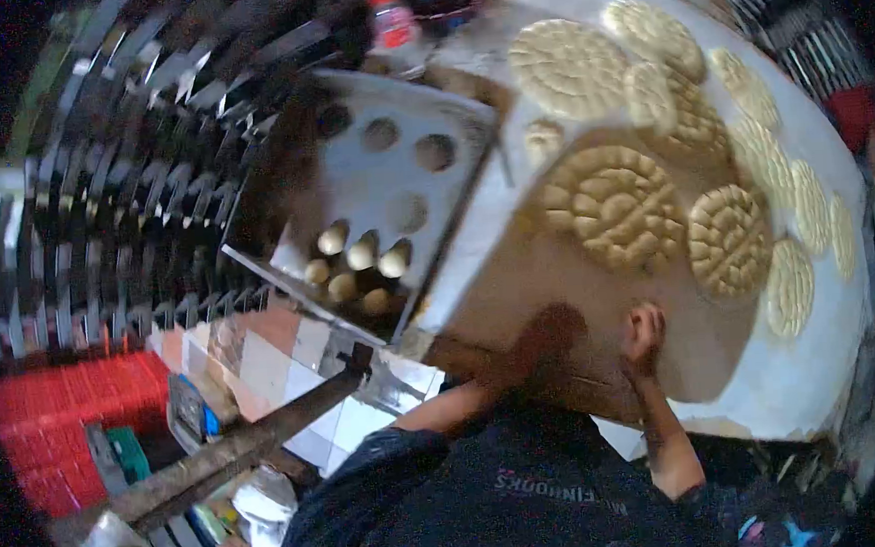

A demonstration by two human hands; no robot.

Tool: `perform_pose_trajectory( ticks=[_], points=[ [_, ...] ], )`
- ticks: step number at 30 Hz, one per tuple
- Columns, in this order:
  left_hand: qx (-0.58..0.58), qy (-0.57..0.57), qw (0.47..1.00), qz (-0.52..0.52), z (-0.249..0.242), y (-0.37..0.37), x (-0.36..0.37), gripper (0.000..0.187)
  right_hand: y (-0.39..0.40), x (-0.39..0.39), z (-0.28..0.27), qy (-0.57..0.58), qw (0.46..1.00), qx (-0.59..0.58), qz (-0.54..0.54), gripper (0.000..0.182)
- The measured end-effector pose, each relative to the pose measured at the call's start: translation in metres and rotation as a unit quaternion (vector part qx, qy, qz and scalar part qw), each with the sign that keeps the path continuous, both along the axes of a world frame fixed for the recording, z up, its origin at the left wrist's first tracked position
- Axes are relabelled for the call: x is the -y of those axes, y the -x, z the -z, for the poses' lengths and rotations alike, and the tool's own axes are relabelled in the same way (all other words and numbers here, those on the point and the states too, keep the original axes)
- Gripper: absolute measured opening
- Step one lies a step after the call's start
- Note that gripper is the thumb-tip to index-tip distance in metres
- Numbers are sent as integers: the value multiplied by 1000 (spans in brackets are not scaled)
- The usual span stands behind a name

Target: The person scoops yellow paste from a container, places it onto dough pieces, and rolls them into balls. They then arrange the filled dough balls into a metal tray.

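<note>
The right hand (pixel 644 331) is being held with fingers curled, any contents being hidden; the left hand's (pixel 553 331) grip cannot be told through blur. Scored dough rounds (pixel 616 207) are being supported beyond both, on the table (pixel 765 389).

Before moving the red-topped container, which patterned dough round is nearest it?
The large pale one just beyond the small piece; others lie farther from the container.

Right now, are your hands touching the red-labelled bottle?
No, the red-labelled bottle is beyond the tray, away from the left hand and right hand.
</note>
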State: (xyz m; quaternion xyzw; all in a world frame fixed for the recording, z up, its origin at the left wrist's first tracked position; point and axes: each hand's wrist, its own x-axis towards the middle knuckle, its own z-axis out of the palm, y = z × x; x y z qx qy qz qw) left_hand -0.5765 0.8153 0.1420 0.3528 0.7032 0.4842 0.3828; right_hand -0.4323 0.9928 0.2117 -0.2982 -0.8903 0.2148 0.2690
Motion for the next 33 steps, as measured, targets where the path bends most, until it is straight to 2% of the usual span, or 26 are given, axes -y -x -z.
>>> perform_pose_trajectory(
  ticks=[2,3,4,6,8,9,10,11,12,14,15,16,17,18,20,21,22,23,25,26,27,29,30,31,32,33],
  points=[
    [-224,-84,967,93,20,4,33,32,-36,-1,-4,-95,988,50,-109,18],
    [-328,-120,926,142,22,11,49,32,-43,-5,-19,16,990,129,-48,17],
    [-322,-118,930,132,1,31,64,32,-47,-13,-37,124,970,209,20,16],
    [-152,91,974,141,-97,113,96,39,-43,-38,-53,297,887,328,133,24],
    [-422,69,903,42,-122,186,139,29,20,-19,-74,395,861,291,134,25],
    [-534,78,842,-30,-134,222,161,25,47,-6,-62,288,929,231,19,26],
    [-456,206,863,-63,-164,254,179,25,80,12,-50,171,967,164,-98,27],
    [-382,342,854,-88,-193,286,196,25,152,59,-91,421,901,96,-28,33],
    [-357,239,879,-208,-186,308,209,23,203,90,-110,412,903,89,-87,34],
    [-456,217,825,-253,-157,357,240,19,305,151,-146,395,893,66,-206,37],
    [-453,217,824,-262,-150,363,243,19,338,180,-125,315,890,-84,-318,42],
    [-461,284,812,-221,-145,366,245,18,374,205,-141,278,879,-123,-368,38],
    [-464,346,796,-178,-138,367,244,18,406,223,-126,232,887,-86,-390,30],
    [-472,320,796,-204,-119,369,249,18,437,237,-124,175,873,-122,-439,27],
    [-453,334,804,-191,-128,370,248,16,463,255,-64,74,887,-58,-451,28],
    [-433,352,813,-162,-136,371,246,16,461,260,-39,14,891,-55,-450,28],
    [-361,412,830,-107,-161,370,242,20,448,256,-46,13,893,-58,-446,28],
    [-364,411,830,-100,-153,372,248,20,425,245,-60,52,893,-73,-441,30],
    [-399,371,833,-99,-128,375,262,41,373,204,-77,120,896,-96,-417,34],
    [-345,307,868,-180,-141,361,248,48,340,181,-88,91,920,-166,-343,25],
    [-417,267,853,-165,-160,340,228,53,308,153,-81,89,931,-167,-311,25],
    [-565,192,789,-144,-198,298,187,62,229,91,-57,-4,980,-149,-134,18],
    [-572,171,793,-118,-195,279,152,62,187,66,-46,-49,988,-137,-47,17],
    [-452,91,882,-102,-188,257,117,57,148,44,-35,-37,993,-109,13,16],
    [-317,18,944,-84,-182,233,85,52,115,26,-26,-22,994,-83,67,14],
    [-262,6,964,-47,-185,205,54,48,82,14,-24,-21,992,-89,85,14]
  ],
)
